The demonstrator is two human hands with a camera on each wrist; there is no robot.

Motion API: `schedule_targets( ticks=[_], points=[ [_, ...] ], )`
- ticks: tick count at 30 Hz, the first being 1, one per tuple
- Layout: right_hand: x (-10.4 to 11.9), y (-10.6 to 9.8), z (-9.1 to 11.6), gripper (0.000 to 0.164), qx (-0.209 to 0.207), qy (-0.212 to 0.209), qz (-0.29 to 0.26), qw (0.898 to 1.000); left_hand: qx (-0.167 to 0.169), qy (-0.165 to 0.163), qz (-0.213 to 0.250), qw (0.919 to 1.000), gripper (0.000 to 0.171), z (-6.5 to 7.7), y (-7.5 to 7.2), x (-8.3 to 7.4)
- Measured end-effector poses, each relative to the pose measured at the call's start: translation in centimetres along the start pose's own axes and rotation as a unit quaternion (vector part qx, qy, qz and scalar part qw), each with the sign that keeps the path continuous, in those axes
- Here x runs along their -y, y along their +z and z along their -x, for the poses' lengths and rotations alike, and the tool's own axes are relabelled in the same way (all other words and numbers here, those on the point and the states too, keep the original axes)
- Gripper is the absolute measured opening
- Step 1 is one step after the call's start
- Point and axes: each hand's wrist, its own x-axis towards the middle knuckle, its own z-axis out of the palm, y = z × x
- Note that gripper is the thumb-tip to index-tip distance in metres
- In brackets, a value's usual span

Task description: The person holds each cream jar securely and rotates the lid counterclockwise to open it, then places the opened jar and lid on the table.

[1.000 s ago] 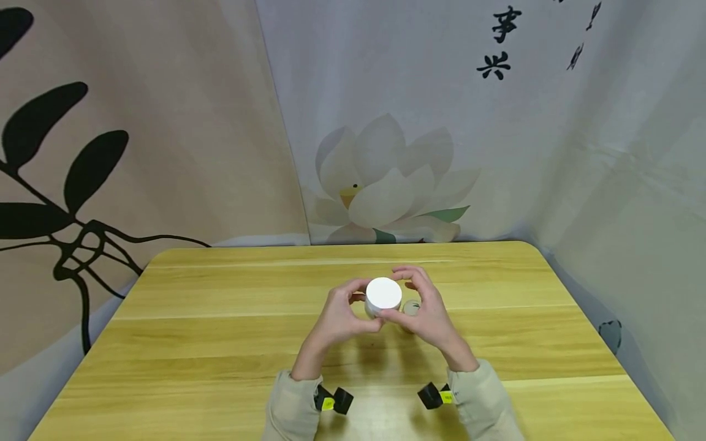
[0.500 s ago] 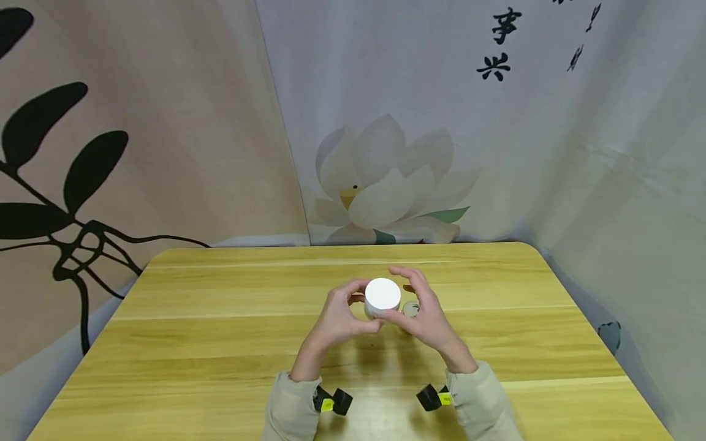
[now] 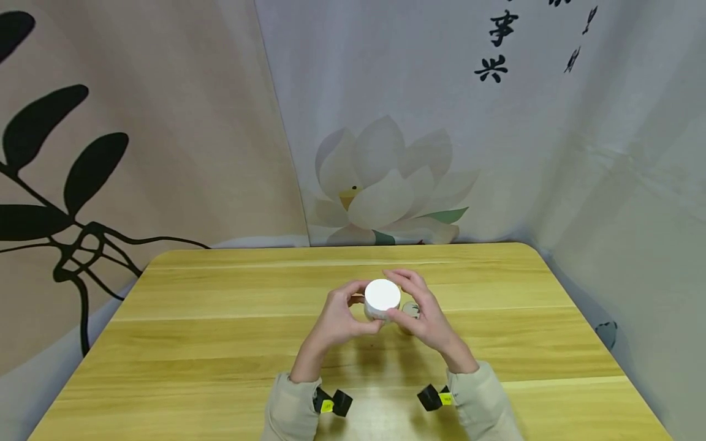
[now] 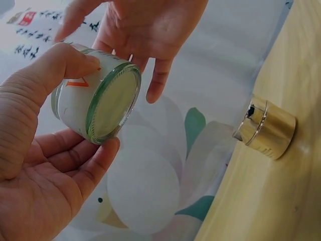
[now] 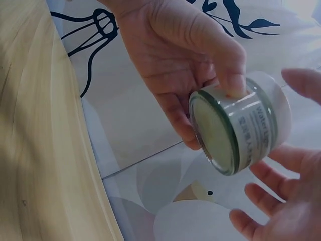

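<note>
A squat cosmetic jar (image 3: 382, 300) with a white lid, green-tinted glass and a printed label is held above the table. My left hand (image 3: 337, 315) grips it, thumb on the label and fingers on the opposite side; the left wrist view shows the jar's base (image 4: 116, 105). Around the lid (image 5: 276, 103), my right hand (image 3: 427, 309) stands with fingers spread. In the right wrist view its thumb (image 5: 303, 85) is apart from the lid, and its fingertips partly pass behind the jar.
A small shiny, gold-sided round container (image 4: 268, 130) stands on the wooden table (image 3: 220, 343), partly hidden by my right hand in the head view. Printed cloth (image 3: 386, 92) hangs behind the table. Each sleeve cuff has a black wrist camera (image 3: 342, 403).
My right thumb has slid a little along the lid's near edge, and its fingers have shifted slightly left over the far side. The left hand and jar stay almost still.
</note>
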Motion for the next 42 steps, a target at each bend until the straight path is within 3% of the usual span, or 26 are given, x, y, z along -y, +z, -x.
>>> schedule_targets(
  ticks=[9,17,22,26,33,42],
  points=[
    [0.2,0.7,-0.1,0.057,-0.036,0.067,0.027,0.997,-0.003,-0.028,-0.001,0.9996,0.055,0.1,0.0,-0.3],
    [0.1,0.4,0.0,0.050,-0.020,0.040,0.013,0.999,0.003,-0.022,-0.011,0.9997,0.050,0.2,-0.6,-3.6],
    [0.0,0.2,0.1,0.053,0.002,0.029,0.002,1.000,0.004,-0.016,-0.010,0.9998,0.050,0.2,-0.6,-3.9],
    [0.5,0.4,-0.1,0.060,-0.007,0.036,0.011,0.999,0.006,-0.020,-0.004,0.9998,0.050,0.2,-0.6,-3.7],
    [0.3,0.5,-0.2,0.056,-0.030,0.054,0.032,0.998,0.003,-0.024,-0.004,0.9997,0.056,0.0,0.0,-0.2],
    [0.1,0.0,-0.2,0.048,-0.005,0.023,-0.019,1.000,0.010,-0.005,-0.006,0.9999,0.052,0.1,0.0,0.3]
  ],
)
